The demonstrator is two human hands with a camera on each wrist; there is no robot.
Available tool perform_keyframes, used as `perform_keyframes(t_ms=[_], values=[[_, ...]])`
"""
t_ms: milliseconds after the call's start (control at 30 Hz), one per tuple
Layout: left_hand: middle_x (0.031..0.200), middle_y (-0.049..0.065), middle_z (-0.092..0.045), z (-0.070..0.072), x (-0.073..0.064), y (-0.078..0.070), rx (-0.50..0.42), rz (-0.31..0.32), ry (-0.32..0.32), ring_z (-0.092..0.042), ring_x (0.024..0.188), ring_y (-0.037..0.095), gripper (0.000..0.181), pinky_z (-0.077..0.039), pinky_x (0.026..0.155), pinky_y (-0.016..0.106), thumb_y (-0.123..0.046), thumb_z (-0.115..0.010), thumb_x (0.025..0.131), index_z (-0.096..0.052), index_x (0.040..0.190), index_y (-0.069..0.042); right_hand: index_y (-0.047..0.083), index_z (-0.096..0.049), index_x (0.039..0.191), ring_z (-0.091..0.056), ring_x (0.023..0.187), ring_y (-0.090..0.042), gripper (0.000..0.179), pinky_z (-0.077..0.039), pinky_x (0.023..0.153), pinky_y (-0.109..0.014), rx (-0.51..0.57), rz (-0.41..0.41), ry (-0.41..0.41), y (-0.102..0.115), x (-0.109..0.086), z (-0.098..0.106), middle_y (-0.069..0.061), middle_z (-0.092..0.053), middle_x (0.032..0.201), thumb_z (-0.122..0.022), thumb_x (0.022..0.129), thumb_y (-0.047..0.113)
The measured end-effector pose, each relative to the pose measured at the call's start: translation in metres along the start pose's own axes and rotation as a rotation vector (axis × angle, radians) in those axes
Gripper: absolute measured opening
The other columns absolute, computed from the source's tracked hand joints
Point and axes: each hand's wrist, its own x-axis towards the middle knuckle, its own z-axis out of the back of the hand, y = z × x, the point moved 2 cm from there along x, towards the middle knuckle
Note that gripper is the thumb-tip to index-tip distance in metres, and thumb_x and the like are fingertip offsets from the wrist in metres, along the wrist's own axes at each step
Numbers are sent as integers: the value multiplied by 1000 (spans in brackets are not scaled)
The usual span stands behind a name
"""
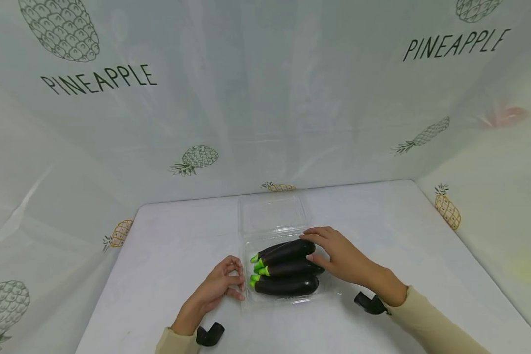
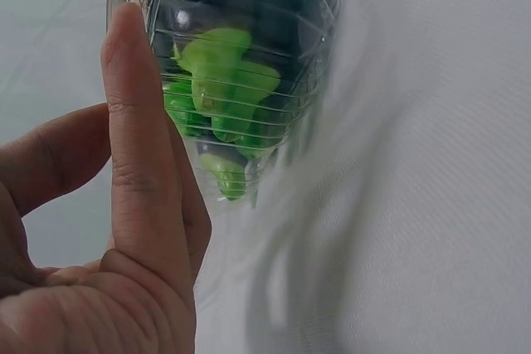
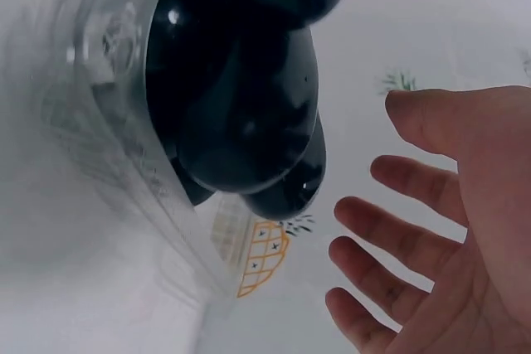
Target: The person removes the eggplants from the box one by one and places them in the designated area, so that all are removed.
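Note:
Several dark eggplants with bright green stem ends lie side by side in a clear plastic clamshell container. Their stems point left. Its hinged lid lies open toward the back. My left hand is at the container's left wall; in the left wrist view a straight finger touches the rim, while green stems show through the ribbed plastic. Over the right ends of the eggplants is my right hand, fingers spread. The right wrist view shows that hand apart from the eggplants, holding nothing.
A white table with rounded far corners bears the container. Pale pineapple-print sheeting rises behind it and at both sides. Black curved pieces show at both wrists, below beige sleeves.

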Motion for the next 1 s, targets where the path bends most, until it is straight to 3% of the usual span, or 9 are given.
perform_keyframes(t_ms=[333, 1000], values=[[100, 4, -50, 2, 3, -3, 6, -6, 2, -61, 79, 17, 28, -65, 63, 30, 8, -58, 98, -41, 118, 0, 4, -67, 135, -61, 123, -33, 40, -55, 103, -54, -126, 154, -24, 1, 12, -5, -13, -66, 134, -77, 97, 13], [100, 4, -51, 2, 5, -2, -5, -10, 4, -61, 80, 17, 28, -64, 62, 30, 8, -60, 99, -42, 117, -2, 5, -71, 132, -64, 118, -30, 37, -55, 101, -51, -189, 144, 115, -6, 30, -11, -8, -72, 123, -77, 97, 16]])
